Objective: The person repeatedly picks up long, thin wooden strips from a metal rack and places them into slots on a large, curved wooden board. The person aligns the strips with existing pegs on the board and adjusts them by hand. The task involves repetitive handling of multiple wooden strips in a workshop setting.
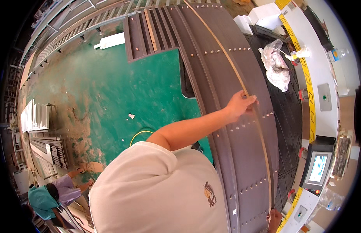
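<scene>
Left hand (240, 104) pinches the thin wooden strip (231, 64) lying along the stacked dark panels (242, 155), near their right edge. Right hand (274, 219) grips its near end. The strip looks light, bendy, snappable: best held at 2 spread points. A crumpled plastic bag (275, 64) rests beyond, contents unclear.

1. Machine bed (283, 112): a dark, grid-patterned surface running along the white machine frame with its yellow-and-black edge strip.
2. Dark brown boards (227, 77): long panels studded with rows of small pale fasteners, lying flat across the bed and reaching beyond it over the floor.
3. Thin tan strip (242, 83): laid lengthwise on top of the boards.
4. Crumpled clear plastic bag (275, 64): resting directly on the grid surface, beside the boards.
5. Green floor (110, 89): worn and scuffed, with a white scrap (131, 115) and a yellow cable loop (139, 134) lying on it.
</scene>
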A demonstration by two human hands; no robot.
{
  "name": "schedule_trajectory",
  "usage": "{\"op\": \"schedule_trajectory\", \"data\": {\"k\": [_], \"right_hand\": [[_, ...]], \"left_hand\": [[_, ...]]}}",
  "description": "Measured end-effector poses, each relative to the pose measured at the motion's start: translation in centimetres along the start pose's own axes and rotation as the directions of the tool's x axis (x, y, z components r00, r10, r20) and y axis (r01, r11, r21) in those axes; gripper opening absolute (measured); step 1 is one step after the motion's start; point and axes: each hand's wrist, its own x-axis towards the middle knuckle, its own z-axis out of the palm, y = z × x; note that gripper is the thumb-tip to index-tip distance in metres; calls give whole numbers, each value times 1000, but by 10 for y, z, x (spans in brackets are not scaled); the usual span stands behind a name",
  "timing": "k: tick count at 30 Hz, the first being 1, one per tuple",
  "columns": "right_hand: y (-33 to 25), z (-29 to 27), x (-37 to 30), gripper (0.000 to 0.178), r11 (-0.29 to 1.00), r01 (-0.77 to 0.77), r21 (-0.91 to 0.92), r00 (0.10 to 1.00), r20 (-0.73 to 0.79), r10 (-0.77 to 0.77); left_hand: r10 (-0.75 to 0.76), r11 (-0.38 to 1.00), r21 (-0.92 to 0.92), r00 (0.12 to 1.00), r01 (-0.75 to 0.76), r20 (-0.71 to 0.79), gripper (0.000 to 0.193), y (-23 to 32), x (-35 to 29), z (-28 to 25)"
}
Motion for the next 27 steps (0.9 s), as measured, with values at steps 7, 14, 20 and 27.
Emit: {"op": "schedule_trajectory", "data": {"k": [7, 14, 20, 27], "right_hand": [[79, 10, 54, 45, 925, 325, 196, 945, -90, -313], [73, 15, 63, 46, 920, 320, 225, 947, -77, -311], [76, 8, 65, 46, 926, 326, 189, 945, -68, -319], [73, 16, 65, 32, 948, 294, 121, 951, -132, -279]], "left_hand": [[1, 1000, -10, 999, 0, 42, 31, -8, 11, -1], [0, 1000, -23, 1000, 1, 27, 31, -17, 16, -9], [-9, 999, -43, 999, 10, 41, 29, -22, 13, -10], [-22, 999, -22, 998, 23, 61, 31, -21, 8, -13]]}}
